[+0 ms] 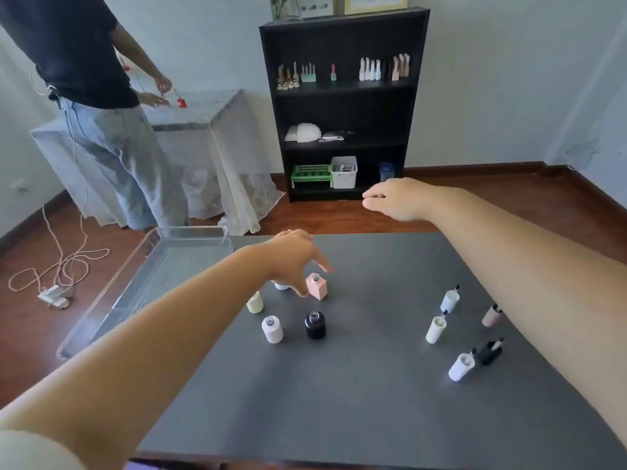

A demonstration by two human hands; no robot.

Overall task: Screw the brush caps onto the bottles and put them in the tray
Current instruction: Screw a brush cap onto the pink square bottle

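Clear plastic formed the tray (190, 232) at the left edge of the grey table (356, 385), and nothing lay in it. Just right of the tray stood the uncapped bottles: a cream bottle (255, 302), a white bottle (272, 330), a pale bottle (281, 285) mostly hidden under the hand, a black bottle (315, 325) and a pink square bottle (317, 286). The left hand (295, 259) reached over this group with its fingers spread and slack, holding nothing; a fingertip lay just beside the pink square bottle, though whether it touched could not be told. Well apart to the right lay the brush caps: a cream cap (436, 330), a light blue cap (450, 300), a white cap (460, 367), a black cap (489, 352) and a pink cap (492, 316), partly behind the forearm. The right hand (395, 198) hung above the table's far edge, fingers loosely curled around nothing. No writing or label could be read on any bottle or cap.
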